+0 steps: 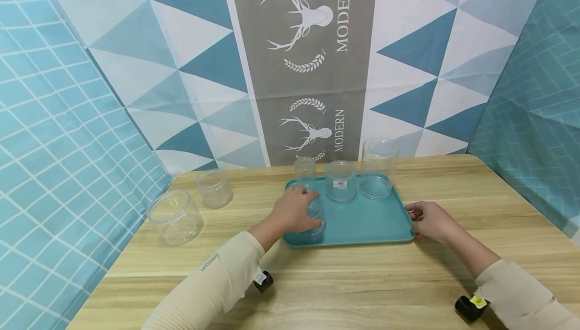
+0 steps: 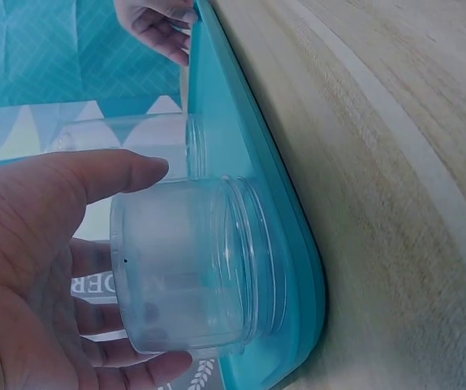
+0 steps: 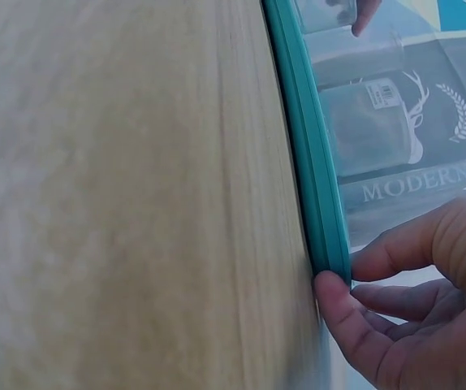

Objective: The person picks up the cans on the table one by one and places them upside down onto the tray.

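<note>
My left hand [image 1: 295, 211] holds a clear plastic jar [image 2: 180, 264] on the front left of a teal tray [image 1: 362, 222]. Thumb and fingers lie round opposite sides of this jar, whose threaded rim faces down at the tray in the left wrist view. At the tray's right edge, my right hand [image 1: 432, 221] pinches the rim between thumb and fingers, near the front corner. Along the back of the tray stand a narrow clear jar [image 1: 305, 173], a jar with a white barcode label [image 1: 341, 181] and a tall wide jar [image 1: 379, 166].
Left of the tray, a small clear jar [image 1: 214, 189] and a wider clear jar [image 1: 175, 219] stand on the wooden table [image 1: 353, 284]. Patterned cloth [image 1: 195, 58] hangs behind the table, with blue tile-print cloth [image 1: 59, 144] on the left side.
</note>
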### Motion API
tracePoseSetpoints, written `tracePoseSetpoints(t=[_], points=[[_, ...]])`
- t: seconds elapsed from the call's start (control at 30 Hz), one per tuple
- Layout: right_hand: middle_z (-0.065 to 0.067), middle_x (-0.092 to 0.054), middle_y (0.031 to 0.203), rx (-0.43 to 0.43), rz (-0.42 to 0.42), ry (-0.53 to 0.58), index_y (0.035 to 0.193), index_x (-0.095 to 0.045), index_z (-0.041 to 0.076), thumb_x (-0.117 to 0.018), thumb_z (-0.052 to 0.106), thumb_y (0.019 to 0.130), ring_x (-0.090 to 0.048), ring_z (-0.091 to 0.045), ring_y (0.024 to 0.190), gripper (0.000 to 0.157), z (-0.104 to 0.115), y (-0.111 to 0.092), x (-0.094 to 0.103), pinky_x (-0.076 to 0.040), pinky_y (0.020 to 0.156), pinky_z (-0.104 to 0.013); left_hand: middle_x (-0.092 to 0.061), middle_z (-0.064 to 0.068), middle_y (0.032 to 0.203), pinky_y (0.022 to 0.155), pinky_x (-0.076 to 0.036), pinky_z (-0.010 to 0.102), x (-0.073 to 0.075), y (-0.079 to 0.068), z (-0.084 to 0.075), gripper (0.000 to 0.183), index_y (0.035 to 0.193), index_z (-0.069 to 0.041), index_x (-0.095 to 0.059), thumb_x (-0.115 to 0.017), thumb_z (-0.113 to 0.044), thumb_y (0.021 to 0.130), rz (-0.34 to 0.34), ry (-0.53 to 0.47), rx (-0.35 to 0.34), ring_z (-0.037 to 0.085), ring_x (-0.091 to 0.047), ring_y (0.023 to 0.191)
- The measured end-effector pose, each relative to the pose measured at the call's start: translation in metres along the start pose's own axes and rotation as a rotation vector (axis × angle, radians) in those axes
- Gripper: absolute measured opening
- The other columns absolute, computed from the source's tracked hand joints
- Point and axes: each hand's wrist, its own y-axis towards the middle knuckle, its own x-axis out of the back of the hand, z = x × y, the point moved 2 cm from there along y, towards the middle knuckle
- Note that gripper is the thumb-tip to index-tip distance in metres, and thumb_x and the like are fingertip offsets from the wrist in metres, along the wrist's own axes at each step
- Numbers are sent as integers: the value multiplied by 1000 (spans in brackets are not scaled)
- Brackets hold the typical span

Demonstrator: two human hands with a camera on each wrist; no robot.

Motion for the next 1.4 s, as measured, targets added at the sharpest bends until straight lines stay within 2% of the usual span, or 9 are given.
tracePoseSetpoints(t=[0.3, 0.37, 0.53, 0.6, 0.9, 1.07, 1.23, 1.4], points=[[-31, -58, 105, 32, -32, -194, 124, -45, -26, -62, -9, 78, -60, -21, 70, 52, 7, 0, 1, -54, 57, -33, -49, 14, 139, 94, -48, 47, -1, -2, -1, 73, 143, -16, -50, -72, -51, 83, -6, 10, -13, 33, -46, 125], [-32, -59, 107, 32, -38, -230, 124, -45, -26, -64, -7, 79, -62, -24, 75, 52, 7, 0, 0, -55, 60, -34, -50, 14, 139, 94, -48, 48, -1, -2, 0, 74, 143, -14, -50, -72, -52, 82, -18, 1, -10, 33, -46, 125], [-34, -59, 110, 75, -77, -325, 124, -47, -24, -67, -4, 80, -63, -43, 95, 52, 9, -2, 0, -56, 70, -43, -49, 15, 140, 97, -46, 50, 0, -4, 2, 79, 141, -8, -50, -74, -52, 80, -48, -52, -4, 34, -45, 127], [-35, -58, 111, 97, -94, -343, 124, -48, -22, -67, -4, 80, -62, -47, 98, 51, 11, -4, 0, -56, 71, -45, -48, 16, 140, 98, -45, 50, 0, -6, 3, 82, 141, -5, -50, -74, -52, 79, -59, -71, -5, 34, -45, 128], [-27, -58, 109, 205, -208, -353, 120, -56, -13, -72, 2, 82, -62, -33, 87, 43, 22, -10, -5, -55, 64, -41, -50, 17, 138, 103, -43, 44, 1, -13, 7, 84, 139, 2, -49, -78, -47, 78, -150, -170, -27, 33, -47, 126], [-22, -58, 109, 315, -295, -342, 116, -60, -8, -73, 5, 82, -61, -33, 89, 38, 31, -15, -8, -55, 70, -45, -53, 16, 133, 102, -43, 43, 0, -17, 10, 76, 135, 0, -53, -76, -45, 79, -240, -206, -72, 32, -49, 123], [-19, -59, 107, 495, -378, -354, 111, -63, -5, -76, 0, 78, -62, -30, 87, 36, 41, -18, -13, -55, 72, -46, -57, 13, 125, 99, -45, 43, 2, -24, 12, 66, 130, -4, -57, -77, -41, 79, -350, -259, -127, 30, -52, 118], [-11, -61, 106, 679, -448, -356, 110, -65, -2, -81, -3, 72, -60, -22, 85, 42, 53, -22, -18, -55, 71, -41, -59, 11, 120, 97, -46, 45, 3, -31, 15, 59, 126, -7, -61, -79, -38, 78, -449, -301, -152, 30, -54, 115]])
